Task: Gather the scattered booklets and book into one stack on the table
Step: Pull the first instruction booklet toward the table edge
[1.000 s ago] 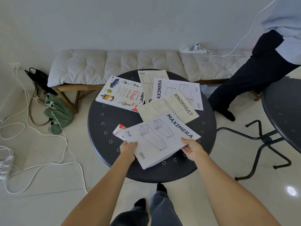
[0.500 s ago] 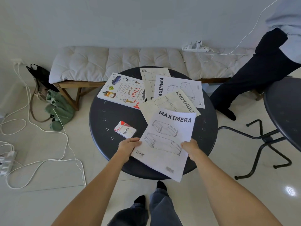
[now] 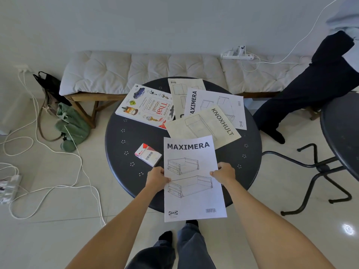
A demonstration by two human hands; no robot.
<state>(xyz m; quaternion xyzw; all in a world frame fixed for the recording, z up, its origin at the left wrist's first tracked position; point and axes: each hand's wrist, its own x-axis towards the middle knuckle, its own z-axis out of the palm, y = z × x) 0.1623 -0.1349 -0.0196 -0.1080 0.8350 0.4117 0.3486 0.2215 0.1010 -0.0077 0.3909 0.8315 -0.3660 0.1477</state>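
Hands are gripping a MAXIMERA booklet (image 3: 192, 177) by its side edges, the left hand (image 3: 157, 178) pinching one margin and the right hand (image 3: 223, 173) the other, its lower part overhanging the near rim of the round dark tabletop (image 3: 120, 152). Beyond it, a KNOXHULT booklet (image 3: 204, 126) is lying over a second MAXIMERA booklet (image 3: 219, 103) and another booklet (image 3: 180, 92), with a Thai dictionary (image 3: 145, 105) to their left and a small VESS box (image 3: 148, 154) just beside the left hand.
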